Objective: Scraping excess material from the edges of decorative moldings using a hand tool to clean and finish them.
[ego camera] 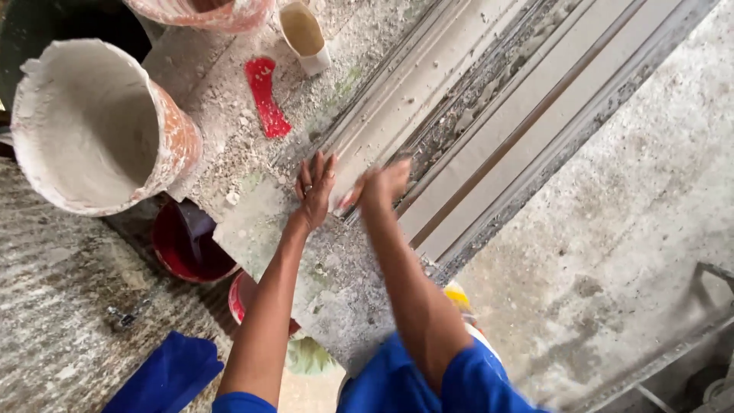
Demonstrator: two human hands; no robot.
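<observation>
Plaster moulding (pixel 428 99), long and ridged, lies diagonally on the dusty bench (pixel 336 283). Left hand (pixel 315 191) rests flat and spread at its near end, gripping nothing. Right hand (pixel 380 186), blurred, touches the moulding; grip cannot be told. Plaster-caked bucket (pixel 92 130) stands left.

A long grey desk (pixel 336 283), crusted with white dust and crumbs, runs slantwise through the view. To its right the concrete floor (pixel 627 229) is bare, pale and blotched with darker stains, and a metal frame (pixel 688 336) shows at the floor's lower right corner. Left of the desk the ground (pixel 53 306) is rougher, grey and streaked. A large plaster-caked bucket (pixel 92 130) stands at the desk's upper left edge, with a red tub (pixel 183 248) just below it and a blue cloth (pixel 164 375) further down. Even, soft daylight falls over everything, with no hard shadows.
</observation>
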